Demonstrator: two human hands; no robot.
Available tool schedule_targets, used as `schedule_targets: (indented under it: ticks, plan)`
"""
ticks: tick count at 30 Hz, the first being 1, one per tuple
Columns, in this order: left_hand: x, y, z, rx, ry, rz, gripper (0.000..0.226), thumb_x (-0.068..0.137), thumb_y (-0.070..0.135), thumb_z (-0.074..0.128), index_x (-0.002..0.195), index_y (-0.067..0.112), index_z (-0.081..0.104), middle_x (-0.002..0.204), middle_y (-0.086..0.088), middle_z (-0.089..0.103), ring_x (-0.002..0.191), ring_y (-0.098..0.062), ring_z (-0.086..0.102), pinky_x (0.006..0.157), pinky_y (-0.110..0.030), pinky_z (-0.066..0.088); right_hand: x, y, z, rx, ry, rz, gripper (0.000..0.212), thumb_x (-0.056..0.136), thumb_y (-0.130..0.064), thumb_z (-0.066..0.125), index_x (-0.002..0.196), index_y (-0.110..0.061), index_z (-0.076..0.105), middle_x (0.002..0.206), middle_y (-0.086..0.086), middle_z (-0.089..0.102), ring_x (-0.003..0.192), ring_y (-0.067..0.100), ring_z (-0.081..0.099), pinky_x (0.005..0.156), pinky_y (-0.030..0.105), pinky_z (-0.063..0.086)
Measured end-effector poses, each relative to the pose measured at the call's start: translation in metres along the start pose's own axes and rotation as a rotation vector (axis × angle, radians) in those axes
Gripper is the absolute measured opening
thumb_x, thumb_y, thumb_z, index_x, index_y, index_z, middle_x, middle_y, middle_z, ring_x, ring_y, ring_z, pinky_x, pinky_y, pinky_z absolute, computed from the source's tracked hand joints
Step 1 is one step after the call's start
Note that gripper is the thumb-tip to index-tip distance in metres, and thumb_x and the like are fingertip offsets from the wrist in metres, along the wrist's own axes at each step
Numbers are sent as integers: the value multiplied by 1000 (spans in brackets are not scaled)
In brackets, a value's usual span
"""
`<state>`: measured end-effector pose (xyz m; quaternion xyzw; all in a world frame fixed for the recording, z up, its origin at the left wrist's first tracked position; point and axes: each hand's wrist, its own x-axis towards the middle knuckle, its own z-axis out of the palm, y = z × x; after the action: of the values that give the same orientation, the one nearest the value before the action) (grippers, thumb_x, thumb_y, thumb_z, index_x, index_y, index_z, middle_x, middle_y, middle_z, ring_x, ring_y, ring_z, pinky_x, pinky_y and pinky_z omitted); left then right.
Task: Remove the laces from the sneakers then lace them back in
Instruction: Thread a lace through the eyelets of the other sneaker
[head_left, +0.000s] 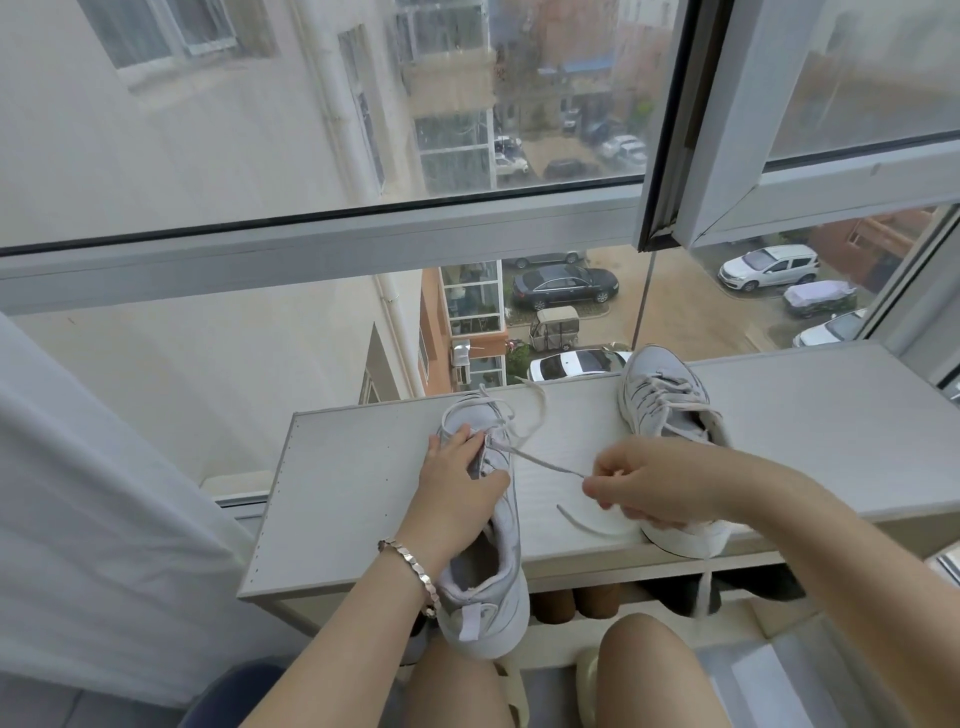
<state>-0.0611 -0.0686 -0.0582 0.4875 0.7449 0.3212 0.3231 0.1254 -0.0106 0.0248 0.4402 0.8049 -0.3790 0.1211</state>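
Overhanging the shelf (358, 499) edge, the sneaker (491, 587) is gripped by the left hand (457, 488); the right hand (649, 483) pinches its lace (545, 462).

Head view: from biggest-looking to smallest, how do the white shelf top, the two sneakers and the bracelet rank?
1. white shelf top
2. nearer sneaker and farther sneaker: unranked; the nearer one looks longer, but it sits closer to the camera.
3. bracelet, clearly the smallest.
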Motion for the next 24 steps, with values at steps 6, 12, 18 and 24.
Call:
schedule_targets:
  ticks: [6,12,18,24]
  plan:
    - [-3,3,0,11,-4,5,56,90,20,48,143,22,31,154,7,17,143,-13,-5,114,-32,6,73,-13,41,-9,452,-157,33,95,-40,45,113,-14,56,98,-1,52,86,11,49,73,23,37]
    - [-2,6,-2,22,-15,-9,56,90,21,48,143,22,30,154,6,17,143,-15,-6,114,-32,5,89,-12,55,-262,516,-308,30,98,-31,39,103,-9,59,99,7,51,98,25,43,80,32,34]
    - [1,6,-1,58,-20,-20,55,90,18,46,143,18,31,155,5,15,143,-17,-6,115,-33,6,54,3,50,-293,385,-495,25,98,-25,42,90,-7,58,85,0,52,83,15,38,75,23,32]
    - [-1,8,-1,66,-15,40,21,90,18,46,107,30,47,114,13,43,141,-18,10,105,-26,18,42,4,40,-20,405,-216,33,98,-29,39,90,-3,57,84,10,60,72,18,48,64,31,35]
